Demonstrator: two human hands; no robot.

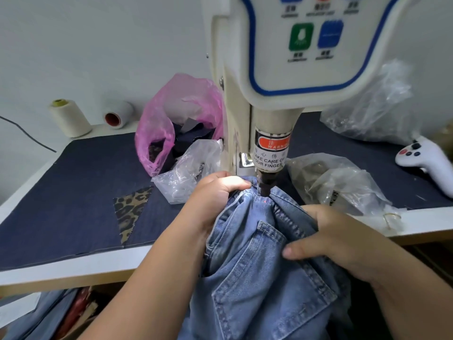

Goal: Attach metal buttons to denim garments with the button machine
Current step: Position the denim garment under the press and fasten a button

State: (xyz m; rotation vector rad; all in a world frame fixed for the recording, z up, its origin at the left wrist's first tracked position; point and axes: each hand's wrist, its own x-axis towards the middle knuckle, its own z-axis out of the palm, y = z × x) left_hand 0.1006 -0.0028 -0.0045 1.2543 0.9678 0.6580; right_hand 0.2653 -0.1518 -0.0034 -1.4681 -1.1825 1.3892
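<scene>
A cream button machine [272,77] with a blue-edged control panel stands at the back centre. Its dark punch head [266,186] hangs just above the top edge of a blue denim garment [257,266], and a small red light dot shows on the cloth below it. My left hand [215,195] grips the bunched denim edge left of the punch. My right hand [328,239] holds the denim on the right, thumb pressed on the fabric near a pocket. No button is visible.
Dark denim cloth [73,192] covers the table, with a leopard-print scrap [130,209] on it. A pink bag [176,114], clear plastic bags [343,182], two thread cones [71,119] and a white game controller [426,163] lie around the machine. More denim hangs below the table at left.
</scene>
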